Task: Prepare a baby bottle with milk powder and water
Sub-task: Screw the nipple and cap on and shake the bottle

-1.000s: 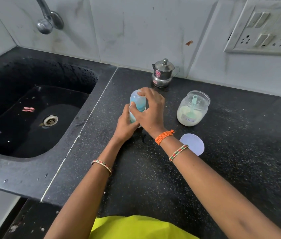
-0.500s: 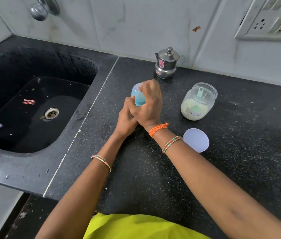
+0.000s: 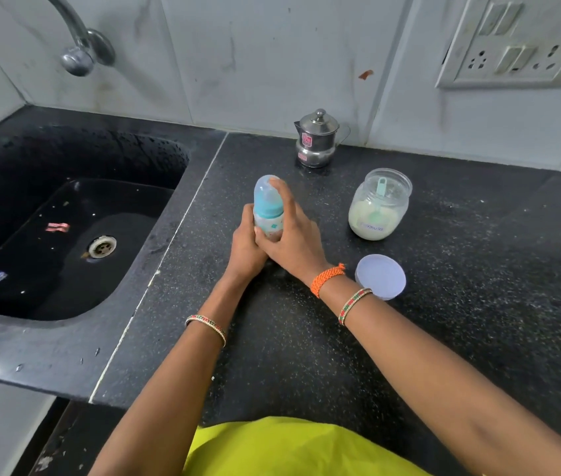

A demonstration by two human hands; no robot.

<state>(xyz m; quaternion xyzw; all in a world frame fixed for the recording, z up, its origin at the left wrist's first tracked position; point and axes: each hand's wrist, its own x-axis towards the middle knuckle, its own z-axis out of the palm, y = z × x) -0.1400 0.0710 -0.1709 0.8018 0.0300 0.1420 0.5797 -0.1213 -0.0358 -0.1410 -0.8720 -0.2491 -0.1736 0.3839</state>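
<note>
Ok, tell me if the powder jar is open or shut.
Open: the jar has no lid, its scoop shows inside, and the lid lies beside it.

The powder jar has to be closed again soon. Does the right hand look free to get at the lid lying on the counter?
Not yet, probably: the right hand is wrapped around the baby bottle. Otherwise the way looks open, since the lid lies uncovered just beside that wrist.
</note>
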